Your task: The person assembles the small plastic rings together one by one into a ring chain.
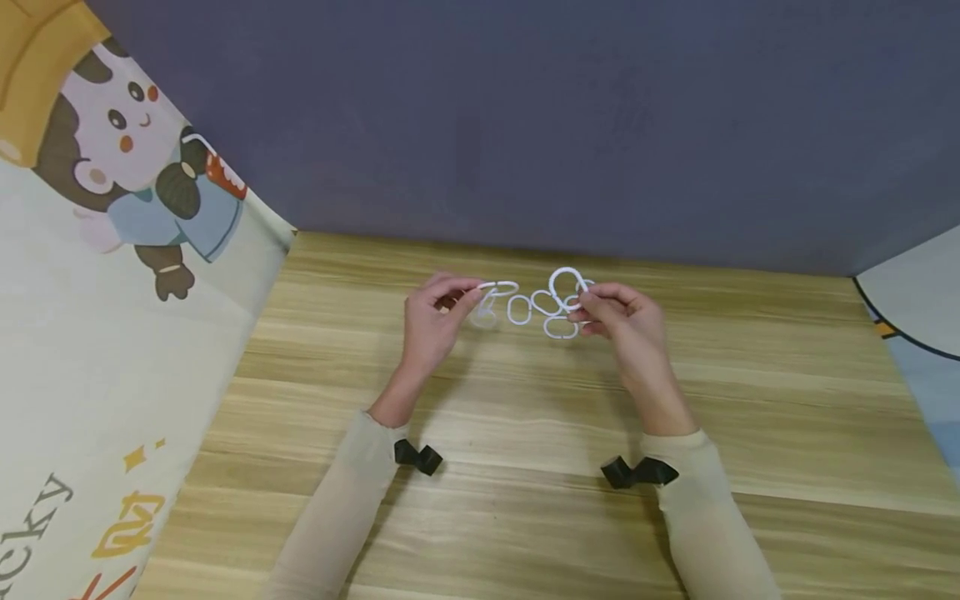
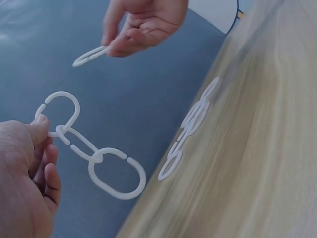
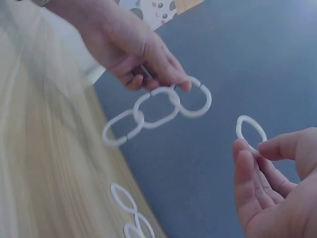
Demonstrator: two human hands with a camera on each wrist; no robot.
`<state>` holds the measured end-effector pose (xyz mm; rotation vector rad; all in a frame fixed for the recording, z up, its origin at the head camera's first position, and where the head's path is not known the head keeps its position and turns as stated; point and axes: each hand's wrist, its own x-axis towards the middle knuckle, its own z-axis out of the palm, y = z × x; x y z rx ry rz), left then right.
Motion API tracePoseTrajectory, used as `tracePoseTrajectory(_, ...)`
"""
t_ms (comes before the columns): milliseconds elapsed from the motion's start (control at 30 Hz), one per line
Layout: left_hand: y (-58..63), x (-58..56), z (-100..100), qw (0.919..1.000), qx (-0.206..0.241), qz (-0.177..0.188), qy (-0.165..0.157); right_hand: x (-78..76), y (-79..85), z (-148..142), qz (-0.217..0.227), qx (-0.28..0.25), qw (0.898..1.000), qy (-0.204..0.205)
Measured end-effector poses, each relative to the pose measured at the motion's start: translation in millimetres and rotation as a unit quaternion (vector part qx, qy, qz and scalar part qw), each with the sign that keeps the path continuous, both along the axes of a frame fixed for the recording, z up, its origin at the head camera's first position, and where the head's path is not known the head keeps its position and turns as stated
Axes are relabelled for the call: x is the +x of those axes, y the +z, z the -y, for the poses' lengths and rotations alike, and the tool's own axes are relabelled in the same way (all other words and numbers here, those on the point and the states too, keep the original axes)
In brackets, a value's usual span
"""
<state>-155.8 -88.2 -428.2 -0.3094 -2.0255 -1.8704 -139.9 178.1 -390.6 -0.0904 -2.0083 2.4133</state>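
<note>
We see the left hand point(image 1: 435, 321) pinching the end ring of a three-ring chain point(image 2: 84, 140), which hangs from its fingertips. The right hand point(image 1: 626, 321) pinches a single ring point(image 2: 89, 56), whose long axis slants from the fingertips up and across towards the left hand's side. We find this ring to the right of the chain, with a clear gap between. More rings point(image 2: 197, 114) lie overlapping on the table point(image 1: 487, 517), nearer the right hand; whether they are linked, we cannot tell.
</note>
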Motion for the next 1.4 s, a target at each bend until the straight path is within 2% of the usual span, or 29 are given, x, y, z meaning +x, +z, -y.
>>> tracePoseTrajectory(100, -1.0, 0.9, -1.1, 1.0, -0.004, 0.005, -0.006, -1.3, 2.1, 6.6, 0.009, -0.027, 1.0, 0.003)
tracePoseTrajectory(300, -1.0, 3.0, -4.6, 0.9997, -0.018, 0.015, -0.009, 0.6, 7.9, 19.4, 0.036, -0.035, 0.999, 0.002)
tracePoseTrajectory(600, -0.5, 5.5, -7.0, 0.9993, -0.026, 0.019, -0.021, 6.5, 9.7, 38.4, 0.051, -0.06, 0.996, 0.033)
tracePoseTrajectory(833, 0.7, 7.6, -6.7, 0.9987, -0.038, 0.018, -0.028, 11.4, 6.3, 44.6, 0.059, -0.049, 0.996, 0.05)
tracePoseTrajectory(1400, -0.3, 8.6, -9.7, 0.9981, -0.053, -0.001, -0.033, 11.1, -1.1, 43.3, 0.058, -0.021, 0.997, 0.049)
